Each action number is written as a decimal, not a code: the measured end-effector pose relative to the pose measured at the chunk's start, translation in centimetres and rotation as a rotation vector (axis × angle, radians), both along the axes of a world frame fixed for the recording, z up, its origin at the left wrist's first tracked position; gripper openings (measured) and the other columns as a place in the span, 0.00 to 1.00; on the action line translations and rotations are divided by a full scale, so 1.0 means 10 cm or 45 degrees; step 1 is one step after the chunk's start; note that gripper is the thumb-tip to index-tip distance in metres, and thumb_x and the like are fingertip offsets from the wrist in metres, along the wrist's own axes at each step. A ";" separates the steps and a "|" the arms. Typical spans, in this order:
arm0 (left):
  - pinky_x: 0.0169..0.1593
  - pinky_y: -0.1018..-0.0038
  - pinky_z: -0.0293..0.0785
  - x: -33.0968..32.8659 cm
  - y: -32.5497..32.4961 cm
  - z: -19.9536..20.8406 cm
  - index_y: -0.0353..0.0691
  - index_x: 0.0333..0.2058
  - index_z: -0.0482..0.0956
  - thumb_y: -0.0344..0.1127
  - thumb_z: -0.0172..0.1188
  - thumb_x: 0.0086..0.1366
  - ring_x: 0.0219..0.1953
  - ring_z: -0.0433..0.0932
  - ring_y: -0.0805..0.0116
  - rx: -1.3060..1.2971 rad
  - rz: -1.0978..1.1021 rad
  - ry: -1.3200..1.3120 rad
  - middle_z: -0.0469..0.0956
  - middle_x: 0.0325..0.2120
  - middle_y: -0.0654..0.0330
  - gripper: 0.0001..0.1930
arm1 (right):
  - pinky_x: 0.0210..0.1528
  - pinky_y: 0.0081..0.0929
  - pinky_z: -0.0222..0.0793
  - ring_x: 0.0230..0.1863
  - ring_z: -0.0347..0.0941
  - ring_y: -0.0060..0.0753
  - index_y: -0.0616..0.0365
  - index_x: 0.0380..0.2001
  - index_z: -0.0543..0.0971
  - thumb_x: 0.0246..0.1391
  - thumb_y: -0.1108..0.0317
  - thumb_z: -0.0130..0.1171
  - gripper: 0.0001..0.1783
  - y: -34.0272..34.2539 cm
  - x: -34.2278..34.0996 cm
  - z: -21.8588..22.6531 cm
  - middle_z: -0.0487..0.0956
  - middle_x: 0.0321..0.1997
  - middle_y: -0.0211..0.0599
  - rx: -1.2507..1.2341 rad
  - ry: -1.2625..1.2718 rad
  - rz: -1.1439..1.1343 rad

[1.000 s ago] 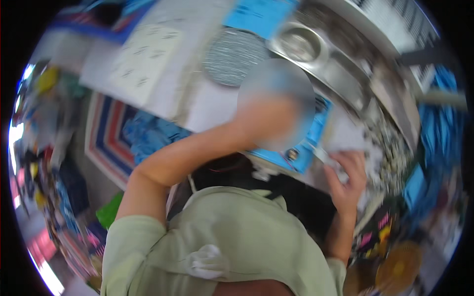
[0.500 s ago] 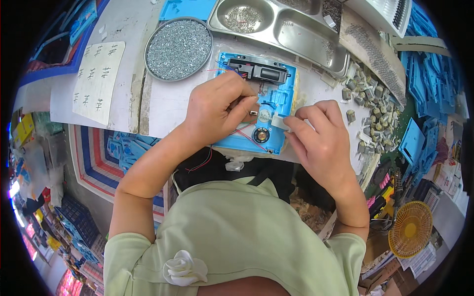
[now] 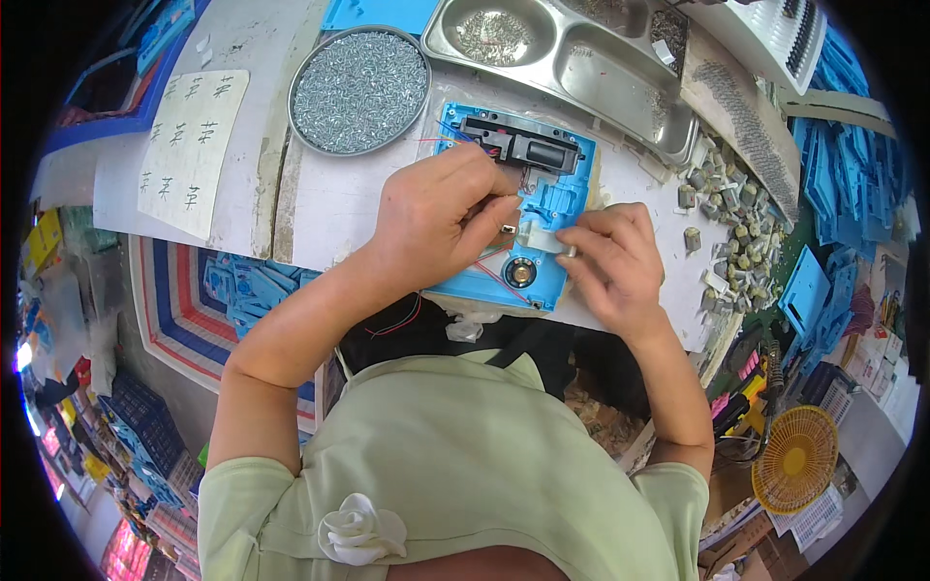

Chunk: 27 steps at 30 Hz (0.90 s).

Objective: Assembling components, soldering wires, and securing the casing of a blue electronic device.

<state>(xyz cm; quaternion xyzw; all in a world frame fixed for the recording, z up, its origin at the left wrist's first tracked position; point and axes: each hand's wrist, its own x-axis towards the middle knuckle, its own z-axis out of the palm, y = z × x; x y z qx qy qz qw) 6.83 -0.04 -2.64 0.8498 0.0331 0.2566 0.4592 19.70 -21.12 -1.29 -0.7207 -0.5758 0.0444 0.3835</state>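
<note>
1. Both hands have closed in over the blue casing at the bench's near edge since half a second ago.
2. Left hand pinches a small part; right hand grasps a white piece.

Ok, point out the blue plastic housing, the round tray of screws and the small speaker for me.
blue plastic housing (image 3: 554,198), head view, on its bare blue middle section.
round tray of screws (image 3: 359,89), head view, on the heap of screws at its centre.
small speaker (image 3: 520,274), head view, on its round dark face.
</note>
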 end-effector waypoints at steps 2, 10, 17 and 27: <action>0.26 0.68 0.71 0.00 0.01 -0.01 0.38 0.32 0.80 0.26 0.69 0.56 0.24 0.76 0.59 -0.007 0.000 -0.006 0.75 0.23 0.57 0.06 | 0.42 0.35 0.71 0.40 0.72 0.43 0.58 0.38 0.84 0.38 0.76 0.72 0.18 0.07 -0.02 0.06 0.80 0.39 0.36 -0.042 -0.045 0.019; 0.26 0.69 0.72 0.01 0.02 0.02 0.37 0.31 0.79 0.24 0.67 0.58 0.24 0.77 0.60 -0.014 -0.028 -0.002 0.77 0.25 0.57 0.05 | 0.39 0.36 0.69 0.41 0.73 0.38 0.59 0.33 0.83 0.41 0.73 0.63 0.11 0.07 -0.25 0.18 0.77 0.36 0.32 -0.222 -0.268 -0.041; 0.25 0.74 0.70 0.01 0.01 0.09 0.36 0.31 0.80 0.20 0.66 0.59 0.22 0.76 0.68 0.000 -0.047 0.024 0.78 0.26 0.58 0.05 | 0.50 0.37 0.70 0.49 0.73 0.45 0.56 0.39 0.86 0.49 0.72 0.68 0.11 -0.21 0.16 0.39 0.81 0.44 0.36 -0.144 0.132 -0.263; 0.25 0.74 0.67 0.02 -0.02 0.10 0.35 0.31 0.79 0.21 0.67 0.59 0.22 0.73 0.68 0.076 -0.010 0.057 0.77 0.26 0.57 0.05 | 0.48 0.41 0.69 0.44 0.75 0.48 0.57 0.35 0.87 0.48 0.54 0.70 0.18 -0.24 1.27 0.04 0.83 0.36 0.40 -0.725 -0.536 -1.046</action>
